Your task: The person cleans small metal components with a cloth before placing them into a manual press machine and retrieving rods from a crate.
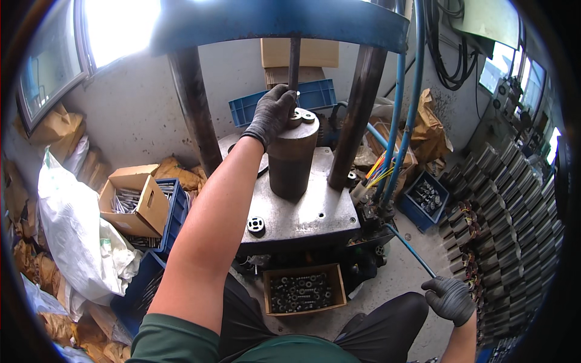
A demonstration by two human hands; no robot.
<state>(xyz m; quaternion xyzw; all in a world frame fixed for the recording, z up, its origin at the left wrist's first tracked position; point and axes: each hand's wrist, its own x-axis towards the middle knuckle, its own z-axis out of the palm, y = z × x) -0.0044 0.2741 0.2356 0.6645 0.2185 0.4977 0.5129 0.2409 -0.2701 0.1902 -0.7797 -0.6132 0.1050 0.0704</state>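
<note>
My left hand (275, 114), in a dark grey glove, reaches to the top of a thick steel cylinder (293, 160) that stands upright on the metal press bed (302, 215). Its fingers are closed at the lower end of a vertical press rod (294, 60); what they hold is hidden. Beside the fingers, small round metal parts (307, 116) sit on the cylinder's top. Low on the right, my right hand (451, 299), also gloved, is wrapped round the end of a slim blue lever (411, 251). A round part with holes (256, 226) lies on the bed's near left.
Steel columns (196, 109) flank the cylinder under a blue crossbeam (278, 27). A box of small metal parts (305, 291) sits below the bed. Cartons (151, 206) and a white sack (78, 224) crowd the left. Stacked metal cylinders (508, 224) and a blue bin (425, 202) stand right.
</note>
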